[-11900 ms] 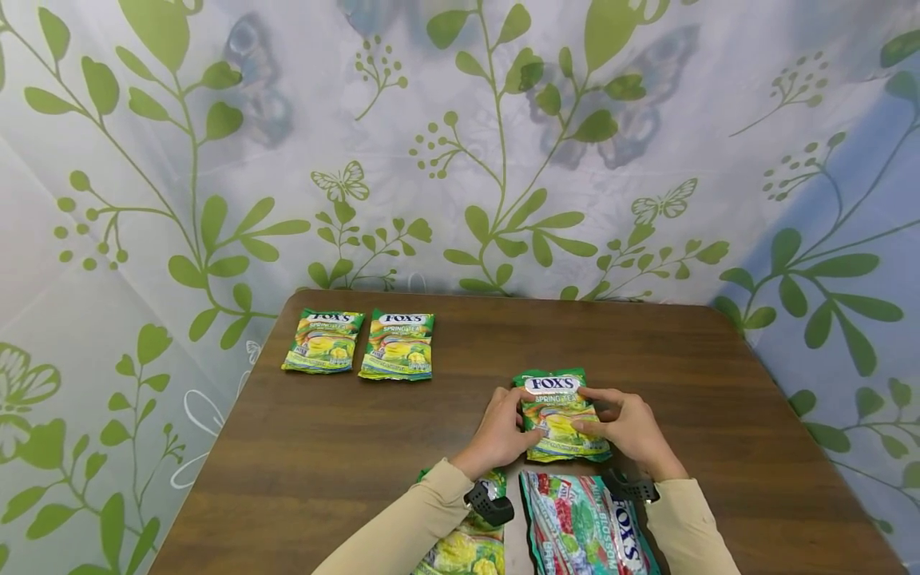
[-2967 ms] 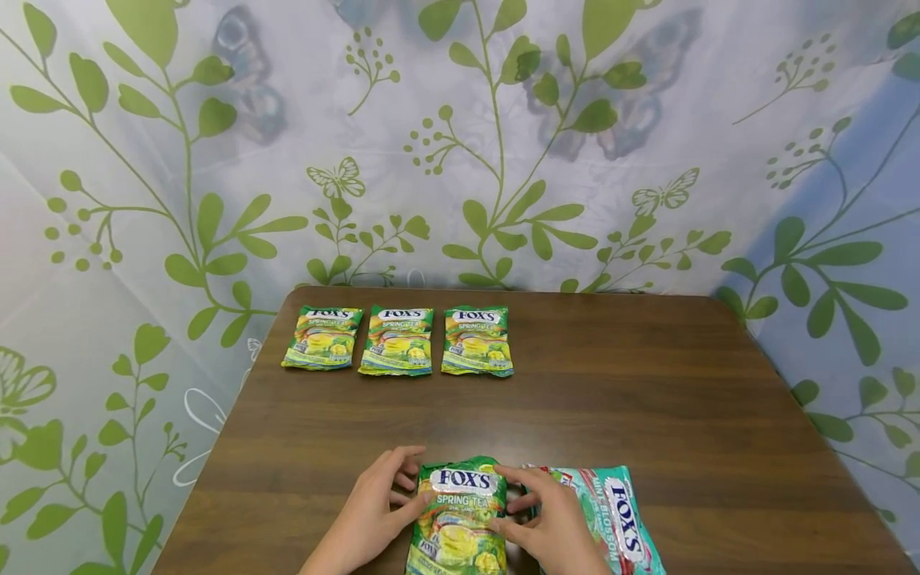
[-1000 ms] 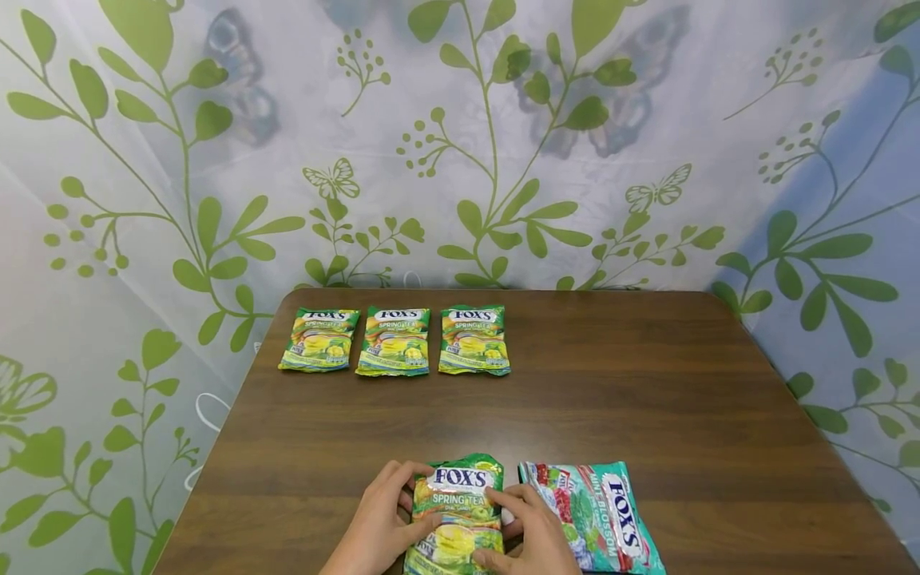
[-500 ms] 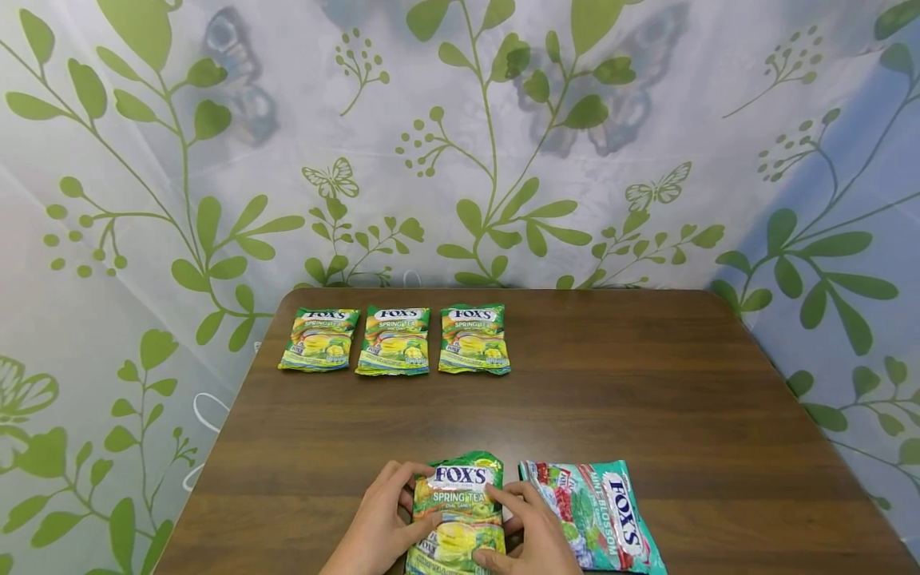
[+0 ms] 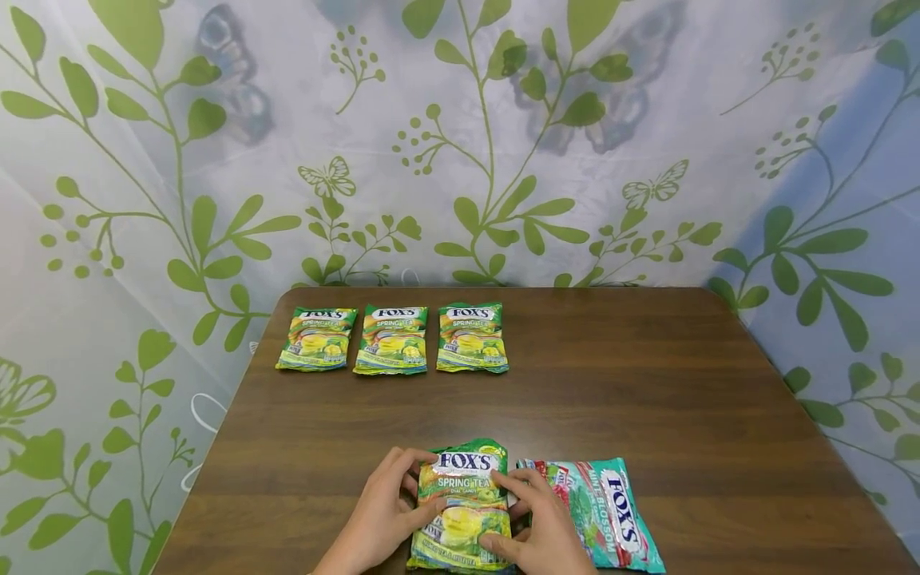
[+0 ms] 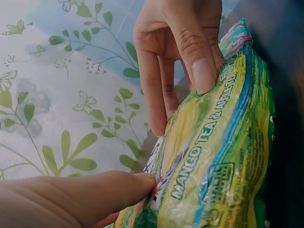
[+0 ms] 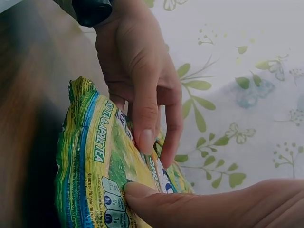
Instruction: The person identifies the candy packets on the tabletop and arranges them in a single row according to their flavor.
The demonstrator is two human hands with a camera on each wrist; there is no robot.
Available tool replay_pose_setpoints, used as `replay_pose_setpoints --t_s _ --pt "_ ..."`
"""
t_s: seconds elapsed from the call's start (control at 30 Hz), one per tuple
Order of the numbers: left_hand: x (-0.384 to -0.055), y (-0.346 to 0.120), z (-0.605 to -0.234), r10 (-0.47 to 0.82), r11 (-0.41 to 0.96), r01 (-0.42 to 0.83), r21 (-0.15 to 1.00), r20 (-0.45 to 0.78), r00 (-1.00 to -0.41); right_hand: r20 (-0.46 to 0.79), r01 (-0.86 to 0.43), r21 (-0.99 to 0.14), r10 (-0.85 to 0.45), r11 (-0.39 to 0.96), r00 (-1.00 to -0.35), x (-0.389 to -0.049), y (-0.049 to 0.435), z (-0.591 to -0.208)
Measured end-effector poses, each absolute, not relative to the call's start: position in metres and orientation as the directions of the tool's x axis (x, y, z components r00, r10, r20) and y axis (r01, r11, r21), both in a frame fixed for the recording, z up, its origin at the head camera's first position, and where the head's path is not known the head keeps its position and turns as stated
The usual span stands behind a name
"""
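A green-and-yellow Fox's Spring Tea candy bag (image 5: 465, 511) is between my two hands at the table's near edge. My left hand (image 5: 384, 511) grips its left side, thumb on the front. On the right side my right hand (image 5: 544, 523) holds it, fingertips and thumb on the front. Both wrist views show the candy bag (image 6: 213, 142) pinched at its sides, its printed lower face toward me; the left thumb (image 6: 128, 187) presses one edge. In the right wrist view, the right thumb (image 7: 185, 204) lies on the bag's front. Whether the bag touches the table I cannot tell.
A teal Fox's Mint Blossom candy bag (image 5: 611, 511) lies sideways right of my right hand. Three Spring Tea bags (image 5: 317, 339), (image 5: 391, 341), (image 5: 471, 338) lie in a row along the far left of the brown wooden table (image 5: 611, 383). A leaf-patterned curtain (image 5: 460, 144) hangs behind.
Since the oldest frame, a third Spring Tea bag has joined the far row, and my hands have taken hold of another one. Over the last half second that bag has moved slightly away from me.
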State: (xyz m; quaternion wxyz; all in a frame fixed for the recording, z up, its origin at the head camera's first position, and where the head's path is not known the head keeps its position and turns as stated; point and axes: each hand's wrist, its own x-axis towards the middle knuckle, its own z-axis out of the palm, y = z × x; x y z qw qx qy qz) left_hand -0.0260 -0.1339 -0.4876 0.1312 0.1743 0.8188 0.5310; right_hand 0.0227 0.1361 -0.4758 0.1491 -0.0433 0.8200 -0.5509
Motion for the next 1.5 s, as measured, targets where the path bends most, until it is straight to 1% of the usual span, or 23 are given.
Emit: replay_pose_setpoints --t_s 0.1,0.2,0.4,0.57,0.87,1.1,1.33,1.5 --pt "-0.029 -0.131 -0.485 0.429 0.376 0.174 0.910 -0.005 -0.903 -0.196 0.101 -0.923 -0.227 0.372 -0.954 0.021 0.138 -0.475" --pt "-0.033 -0.128 -0.483 0.431 0.369 0.186 0.911 0.010 -0.902 -0.185 0.095 -0.918 -0.204 0.384 -0.961 0.018 0.140 -0.471" --pt "-0.046 -0.117 -0.481 0.435 0.339 0.190 0.921 0.025 -0.900 -0.129 0.044 -0.896 -0.164 0.442 -0.978 0.010 0.146 -0.460" --pt "-0.059 -0.107 -0.480 0.440 0.343 0.207 0.916 0.038 -0.897 -0.089 0.011 -0.883 -0.144 0.469 -0.986 -0.003 0.156 -0.457" --pt "-0.083 -0.089 -0.473 0.467 0.357 0.295 0.887 0.104 -0.878 -0.065 -0.005 -0.864 -0.122 0.504 -0.990 -0.026 0.175 -0.450" --pt "-0.107 -0.076 -0.471 0.483 0.330 0.358 0.873 0.170 -0.859 -0.065 0.009 -0.832 -0.080 0.555 -0.995 -0.045 0.186 -0.440" --pt "-0.127 -0.064 -0.470 0.496 0.355 0.408 0.841 0.200 -0.845 -0.033 -0.035 -0.784 -0.098 0.619 -0.995 -0.061 0.197 -0.434" --pt "-0.139 -0.057 -0.470 0.501 0.374 0.427 0.823 0.208 -0.840 -0.040 -0.029 -0.778 -0.096 0.627 -0.995 -0.072 0.201 -0.435"
